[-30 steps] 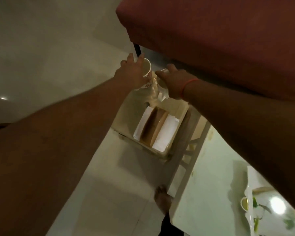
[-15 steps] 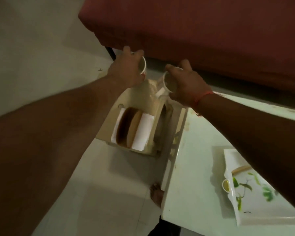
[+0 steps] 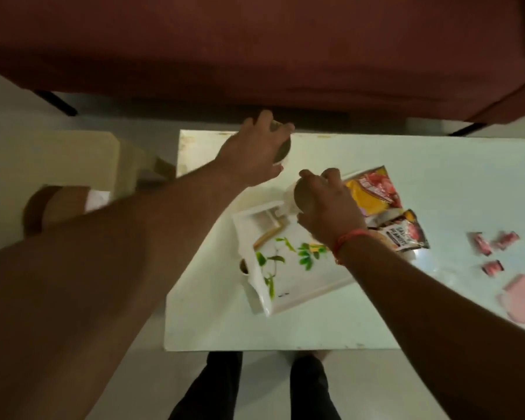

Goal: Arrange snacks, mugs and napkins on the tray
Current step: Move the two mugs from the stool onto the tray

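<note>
Mugs have travelled with you from the side stool to the white table. Your left hand (image 3: 255, 147) curls around one mug (image 3: 281, 147) near the table's (image 3: 406, 153) far edge; your right hand (image 3: 325, 204) grips the other mug (image 3: 290, 198) over the leaf-printed tray's (image 3: 285, 298) far corner. Glossy snack packets (image 3: 373, 189) lie at the tray's right edge, one reading "Salted Peanuts".

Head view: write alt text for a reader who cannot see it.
Each hand holds a mug over a white table: the left hand beyond the tray, the right hand above its far corner. Two snack packets lie at the tray's far end, and pink wrapped sweets lie further right.
</note>
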`<state>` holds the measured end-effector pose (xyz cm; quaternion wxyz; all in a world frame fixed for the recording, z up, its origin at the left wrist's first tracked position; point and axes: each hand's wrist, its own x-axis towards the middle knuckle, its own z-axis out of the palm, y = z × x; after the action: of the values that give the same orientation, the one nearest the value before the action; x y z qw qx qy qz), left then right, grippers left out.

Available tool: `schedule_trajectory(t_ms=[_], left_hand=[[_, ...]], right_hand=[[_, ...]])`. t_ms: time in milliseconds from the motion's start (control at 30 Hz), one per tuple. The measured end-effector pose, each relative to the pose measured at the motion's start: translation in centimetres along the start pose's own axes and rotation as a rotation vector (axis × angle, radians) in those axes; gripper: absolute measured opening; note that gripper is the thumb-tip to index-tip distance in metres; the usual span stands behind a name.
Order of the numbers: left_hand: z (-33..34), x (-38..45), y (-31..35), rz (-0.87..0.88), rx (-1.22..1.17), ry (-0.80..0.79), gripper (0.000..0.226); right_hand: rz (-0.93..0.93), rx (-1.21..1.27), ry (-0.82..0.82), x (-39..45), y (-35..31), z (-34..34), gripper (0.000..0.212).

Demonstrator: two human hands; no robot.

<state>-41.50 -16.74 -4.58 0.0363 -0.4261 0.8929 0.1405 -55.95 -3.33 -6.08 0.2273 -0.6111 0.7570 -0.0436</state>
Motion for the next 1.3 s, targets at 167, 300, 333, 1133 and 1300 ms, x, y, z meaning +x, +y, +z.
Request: schedule_trajectory(t_ms=[167, 300, 333, 1133, 1300], left_hand=[[4.2, 0.2, 8.5, 0.043, -0.019, -0.133, 0.074], [7.0, 0.0, 11.8, 0.038, 0.018, -0.182, 0.076], [7.4, 0.0, 12.2, 0.041, 0.022, -0.181, 0.077], [8.0, -0.9, 11.6, -0.051, -0.076, -0.197, 0.109], [9.2, -8.4, 12.1, -0.705, -0.785, 0.286, 0.043]], right_hand=[[-0.065, -0.053, -0.005, -5.4, 5.7, 0.7, 0.068], [-0.012, -0.052, -0.068, -7.3, 8.5, 2.1, 0.071], [0.001, -0.041, -0.079, -7.5, 8.9, 2.4, 0.071], [-0.017, -0.11, -0.107, -8.6, 10.6, 3.2, 0.088], [-0.048, -0.099, -0.151, -8.3, 11.2, 2.5, 0.086]])
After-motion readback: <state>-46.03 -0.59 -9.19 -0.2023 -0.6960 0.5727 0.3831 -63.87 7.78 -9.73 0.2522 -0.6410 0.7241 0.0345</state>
